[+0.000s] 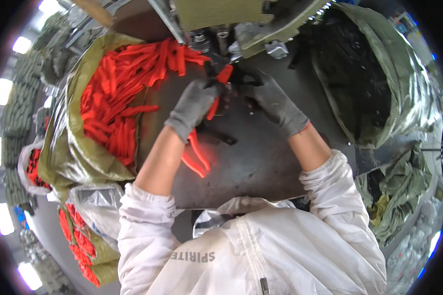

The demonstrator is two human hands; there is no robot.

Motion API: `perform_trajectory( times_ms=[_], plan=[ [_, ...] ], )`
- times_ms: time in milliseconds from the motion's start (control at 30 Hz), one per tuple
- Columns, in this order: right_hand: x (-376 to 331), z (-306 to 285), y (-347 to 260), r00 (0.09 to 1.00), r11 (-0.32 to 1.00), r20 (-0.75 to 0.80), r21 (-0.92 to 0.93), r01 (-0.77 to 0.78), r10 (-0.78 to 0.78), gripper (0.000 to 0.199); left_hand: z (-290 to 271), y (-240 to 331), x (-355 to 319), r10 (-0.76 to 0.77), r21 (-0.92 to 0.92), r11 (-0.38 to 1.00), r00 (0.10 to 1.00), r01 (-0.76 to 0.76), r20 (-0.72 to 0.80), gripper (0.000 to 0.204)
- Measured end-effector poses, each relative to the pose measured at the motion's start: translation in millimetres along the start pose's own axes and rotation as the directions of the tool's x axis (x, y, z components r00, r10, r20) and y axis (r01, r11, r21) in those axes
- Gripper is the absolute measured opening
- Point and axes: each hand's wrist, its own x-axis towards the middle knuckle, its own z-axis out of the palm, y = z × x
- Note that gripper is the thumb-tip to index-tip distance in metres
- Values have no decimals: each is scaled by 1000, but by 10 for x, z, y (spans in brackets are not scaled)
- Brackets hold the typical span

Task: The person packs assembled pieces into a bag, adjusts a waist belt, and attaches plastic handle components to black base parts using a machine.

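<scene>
On the left side of the dark metal worktop (261, 162), an olive-green woven sack (76, 147) lies open toward the middle, filled with orange-red handle-shaped pieces (115, 83) that spill past its mouth. On the opposite side, a second woven sack (394, 73) gapes toward the work area and contains black parts (354, 73); their exact form is too dark to tell. Directly ahead of the hands, a machine with an olive panel (221, 14) and metal fittings (199, 37) bounds the work area. Crumpled clear plastic (276, 49) lies beside the panel. Two loose orange-red prongs (197, 147) extend from beneath the left wrist, which conceals their upper ends. A flat black piece (225, 138) lies on the worktop near them.

The left hand (192, 105), in a grey glove, has its fingers curled around an orange-red handle piece (225, 74), positioned between the two hands and tilted, its upper end leaning right. The right hand (273, 101), also gloved, has its fingers bent at a dark part beside that piece; blur and shadow prevent telling whether it grasps the part or only touches it.
</scene>
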Motion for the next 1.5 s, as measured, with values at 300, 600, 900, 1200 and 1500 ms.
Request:
perform_trajectory(
  times_ms=[300, 600, 900, 1200, 1500],
  plan=[
    [5, -15, 131, 990, 990, -24, -28, -137, 136, 56, -1939, -756, -418, 312, 937, 24, 888, 349, -338, 37],
    [-224, -75, -264, 973, 974, 35, 1, -227, 227, 58, -1358, -300, -645, 163, 286, 956, 925, -62, -344, 40],
    [-179, -6, -58, 976, 974, 31, 64, -219, 218, 58, -411, 316, -837, 21, 275, 961, 990, 19, -141, 26],
    [7, -10, 587, 920, 860, 112, -326, 392, -377, 46, 170, 253, -532, 27, -113, 994, 990, -12, 136, 42],
    [567, -1945, 316, 922, 139, -325, -943, -301, -212, 27, -130, -229, -452, -159, -167, 974, 987, 152, -30, 40]
  ],
)
